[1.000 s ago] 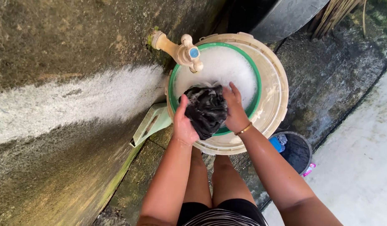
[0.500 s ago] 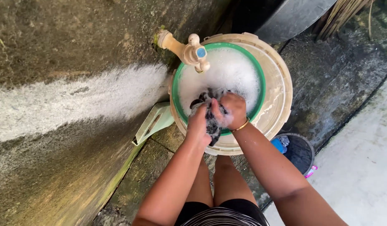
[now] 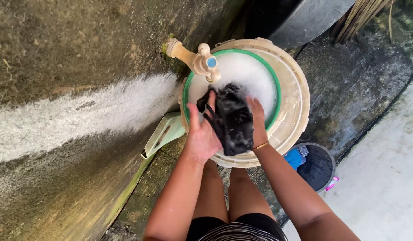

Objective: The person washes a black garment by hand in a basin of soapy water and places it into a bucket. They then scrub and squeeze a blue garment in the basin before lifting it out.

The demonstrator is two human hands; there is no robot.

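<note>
Black cloth (image 3: 233,122) gripped by both hands, left hand (image 3: 202,134), right hand (image 3: 258,122), over sudsy basin (image 3: 295,93) under tap (image 3: 199,60).

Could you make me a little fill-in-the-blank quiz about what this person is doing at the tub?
1. Both hands, the left hand and the right hand, hold a wet cloth whose colour is ____.
2. The round basin is full of white ____.
3. The beige tap sticks out from the ____.
4. The right wrist wears a thin gold ____.

Missing words: black; foam; wall; bracelet
</note>
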